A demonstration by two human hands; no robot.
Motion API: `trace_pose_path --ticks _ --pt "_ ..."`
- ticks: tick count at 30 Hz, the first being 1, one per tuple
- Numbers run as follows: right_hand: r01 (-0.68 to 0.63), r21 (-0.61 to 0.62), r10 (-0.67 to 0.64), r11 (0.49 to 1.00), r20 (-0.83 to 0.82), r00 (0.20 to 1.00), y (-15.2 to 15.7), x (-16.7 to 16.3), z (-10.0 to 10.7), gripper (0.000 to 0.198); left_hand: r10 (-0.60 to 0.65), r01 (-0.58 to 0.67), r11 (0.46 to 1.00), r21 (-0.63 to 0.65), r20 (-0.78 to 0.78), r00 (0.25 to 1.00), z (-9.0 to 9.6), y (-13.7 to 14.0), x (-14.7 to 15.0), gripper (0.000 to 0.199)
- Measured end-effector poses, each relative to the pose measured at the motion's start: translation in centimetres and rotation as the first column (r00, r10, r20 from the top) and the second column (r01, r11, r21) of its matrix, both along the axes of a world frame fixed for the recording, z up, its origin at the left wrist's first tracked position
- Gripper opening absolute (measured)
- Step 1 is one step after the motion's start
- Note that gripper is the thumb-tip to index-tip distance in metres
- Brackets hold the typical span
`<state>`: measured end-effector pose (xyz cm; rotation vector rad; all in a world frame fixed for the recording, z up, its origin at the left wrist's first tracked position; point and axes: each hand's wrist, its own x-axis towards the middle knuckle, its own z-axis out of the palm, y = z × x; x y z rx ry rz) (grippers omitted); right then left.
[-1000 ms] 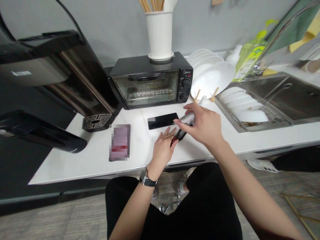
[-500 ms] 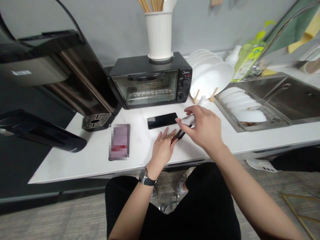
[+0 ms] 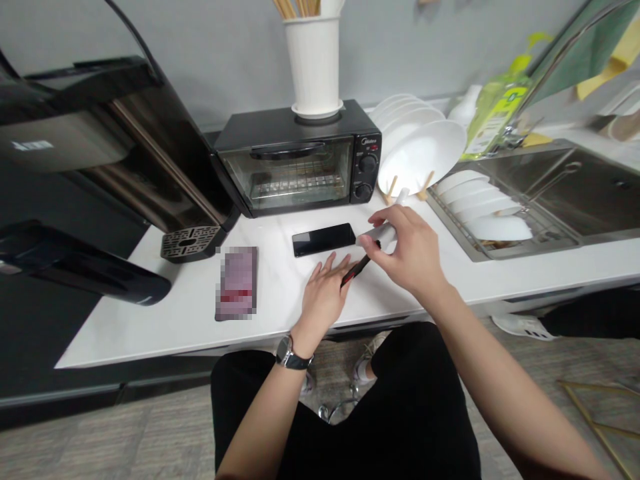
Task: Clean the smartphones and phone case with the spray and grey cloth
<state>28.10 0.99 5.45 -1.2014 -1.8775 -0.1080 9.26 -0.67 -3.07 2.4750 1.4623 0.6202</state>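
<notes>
Over the white countertop (image 3: 280, 287), a grey-and-black tool (image 3: 384, 235) is gripped by the right hand (image 3: 414, 248) near a black smartphone (image 3: 324, 240); by its black end the left hand (image 3: 324, 295) is laid, fingers spread, any pinch indiscernible.

A black toaster oven (image 3: 300, 170) stands at the back of the white desk (image 3: 145, 333), its door shut; on top sits a white pot (image 3: 314, 63) holding wooden sticks (image 3: 299, 8). To the oven's right, white plates (image 3: 425, 150) lean in a row behind wooden pegs (image 3: 427, 183). Further right is a steel sink (image 3: 603, 193) — white dishes (image 3: 500, 228) are lined up at its near-left side — with a green pump bottle (image 3: 500, 117) behind. On the left a tall dark machine (image 3: 165, 147) stands beside a dark cylinder (image 3: 90, 270).
</notes>
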Motion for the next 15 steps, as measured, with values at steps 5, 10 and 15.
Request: trace_pose_path --ticks 5,10,15 --pt "-0.375 0.199 0.318 0.905 0.269 0.909 -0.9 -1.9 0.1 0.018 0.051 -0.049 0.997 0.053 -0.028 0.998 -0.8 -0.1 -0.2 0.032" --pt "-0.254 0.184 0.219 0.949 0.192 0.957 -0.6 -2.1 -0.4 0.040 0.036 -0.033 0.998 0.052 -0.047 0.998 -0.9 -0.1 -0.1 0.032" --pt "-0.049 -0.031 0.045 0.998 -0.107 0.993 0.8 -0.1 -0.3 0.057 0.009 -0.009 1.000 -0.011 -0.019 1.000 -0.3 0.1 -0.1 0.041"
